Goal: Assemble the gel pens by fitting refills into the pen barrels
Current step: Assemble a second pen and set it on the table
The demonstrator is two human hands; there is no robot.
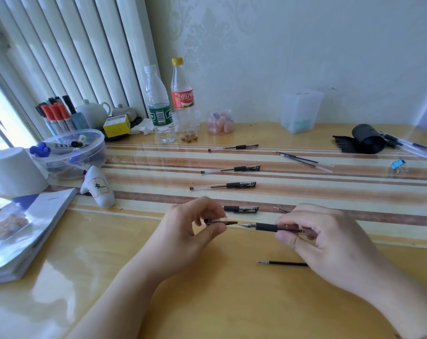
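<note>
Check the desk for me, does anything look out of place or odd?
One thing: a white ceramic figurine lies tipped on its side beside the clear plastic bowl of markers. A loose black refill lies alone near the right hand, apart from the other refills farther back.

two bare forearms, hands point(195, 223) point(329, 243) unadorned

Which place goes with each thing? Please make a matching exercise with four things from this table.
Things:
1. pen
2. cap
3. refill
4. clip

Places:
a. far right on the table
b. lying loose by the right hand's wrist
c. pinched in the left hand
d. held in the right hand

Pairs: 1-d, 2-c, 3-b, 4-a
</note>
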